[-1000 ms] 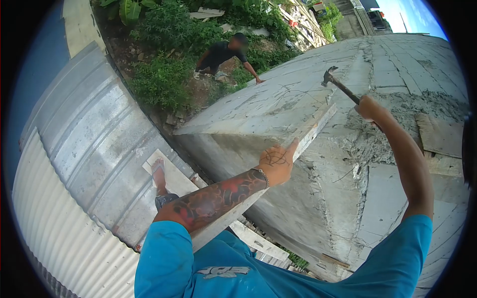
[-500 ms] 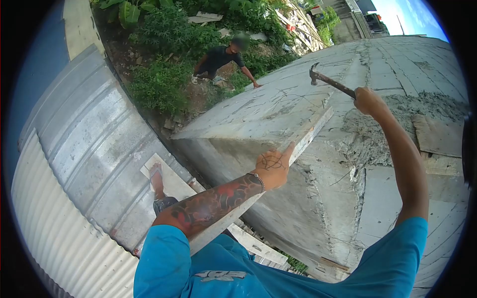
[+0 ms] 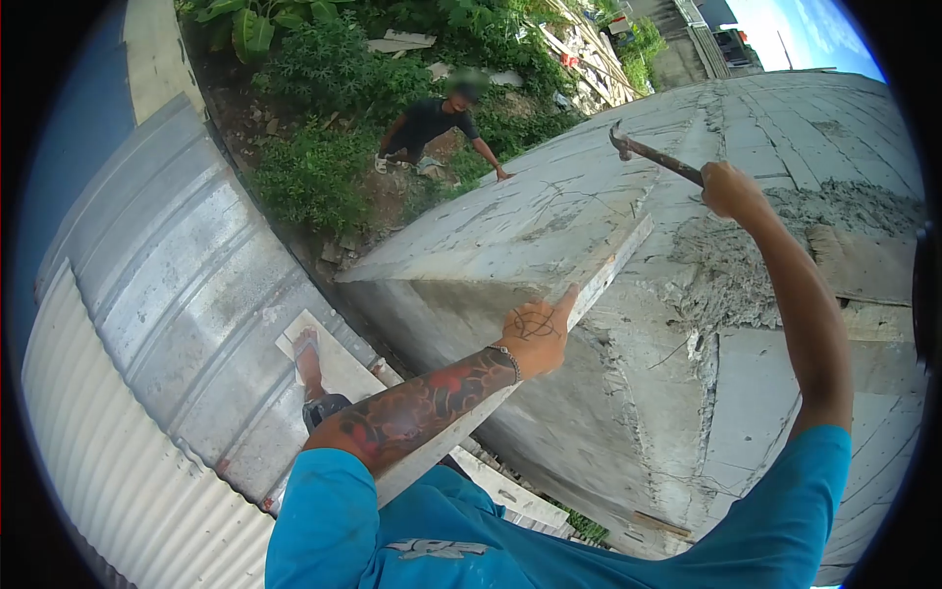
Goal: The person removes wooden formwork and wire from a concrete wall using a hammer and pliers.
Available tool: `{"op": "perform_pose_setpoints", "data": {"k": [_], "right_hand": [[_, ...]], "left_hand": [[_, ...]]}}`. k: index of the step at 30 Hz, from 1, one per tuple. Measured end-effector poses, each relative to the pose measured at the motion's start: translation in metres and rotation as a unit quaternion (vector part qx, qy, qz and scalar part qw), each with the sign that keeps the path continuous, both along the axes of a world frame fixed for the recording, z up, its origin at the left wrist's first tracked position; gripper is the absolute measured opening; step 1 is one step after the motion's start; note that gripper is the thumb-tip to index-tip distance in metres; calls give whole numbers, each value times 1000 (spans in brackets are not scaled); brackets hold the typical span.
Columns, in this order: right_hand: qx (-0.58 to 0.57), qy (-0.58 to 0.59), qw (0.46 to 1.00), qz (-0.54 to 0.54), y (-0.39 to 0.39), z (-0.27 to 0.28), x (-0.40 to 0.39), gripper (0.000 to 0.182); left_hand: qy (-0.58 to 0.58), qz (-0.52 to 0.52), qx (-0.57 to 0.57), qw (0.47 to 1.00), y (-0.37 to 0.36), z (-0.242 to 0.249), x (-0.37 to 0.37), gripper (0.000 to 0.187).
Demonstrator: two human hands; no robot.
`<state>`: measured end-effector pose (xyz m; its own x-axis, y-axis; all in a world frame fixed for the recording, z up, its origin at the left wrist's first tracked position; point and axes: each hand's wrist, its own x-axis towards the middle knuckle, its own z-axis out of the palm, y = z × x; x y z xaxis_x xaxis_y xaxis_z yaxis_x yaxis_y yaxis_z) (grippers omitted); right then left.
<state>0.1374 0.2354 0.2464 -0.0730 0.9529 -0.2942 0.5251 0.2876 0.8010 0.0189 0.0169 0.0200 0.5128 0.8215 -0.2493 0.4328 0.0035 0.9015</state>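
Hammer [image 3: 665,162] up, board [image 3: 613,265] gripped.
Right hand [image 3: 731,191] closed round hammer handle, upper right; left hand [image 3: 536,339] curled over board, frame centre, index finger extended along it.

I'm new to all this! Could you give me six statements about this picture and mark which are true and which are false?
1. The right hand holds a hammer. True.
2. Only the right forearm is tattooed. False: the left forearm has tattoos.
3. The left hand is on a long board. True.
4. The clothing in the foreground is red. False: the shirt is blue.
5. A person in dark clothes is near green plants. True.
6. No foot is in view. False: a foot rests on a flat board.
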Motion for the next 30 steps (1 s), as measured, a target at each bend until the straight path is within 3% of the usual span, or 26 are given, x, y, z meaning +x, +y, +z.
{"op": "perform_pose_setpoints", "data": {"k": [3,7,9,10,11,12,16,18,21,23,24,25,26,27,30], "right_hand": [[38,109,990,86,26,26,-46,24],[163,348,902,198,29,8,-46,25],[144,291,939,115,1,-7,0,24],[63,121,991,14,-10,-7,26,22],[7,-25,999,-26,-12,-22,70,23],[30,20,997,-69,-15,-29,61,22],[32,57,998,-13,5,21,-14,19],[86,146,981,94,22,21,-15,21],[133,306,935,118,25,2,-11,24],[71,188,978,56,21,-6,26,24],[15,85,994,-63,0,-7,18,27],[-34,4,972,-234,-21,-9,0,31],[-25,34,994,-98,-6,-25,38,33],[21,89,995,-46,-10,-24,33,27],[40,210,977,14,-29,7,-21,24]], "left_hand": [[-16,-16,5,1000,-4,1,1,85],[-2,-1,0,1000,-4,1,2,85],[-1,-10,1,1000,-5,3,1,85],[-12,-5,0,1000,-7,2,4,85],[-18,-1,-1,1000,-9,0,8,84],[-18,7,2,1000,-5,-2,4,84],[-23,3,2,1000,-3,3,2,83],[-14,1,4,1000,-5,2,2,83],[-3,14,5,1000,-6,2,4,83],[-15,2,-1,1000,-5,0,2,84],[-20,-1,-1,1000,-5,2,2,84],[-9,-7,-9,1000,-5,4,1,85],[5,-8,-13,1000,-6,4,2,85],[17,-5,-20,1000,-3,5,5,86],[12,0,-6,1000,-5,-2,9,88]]}}
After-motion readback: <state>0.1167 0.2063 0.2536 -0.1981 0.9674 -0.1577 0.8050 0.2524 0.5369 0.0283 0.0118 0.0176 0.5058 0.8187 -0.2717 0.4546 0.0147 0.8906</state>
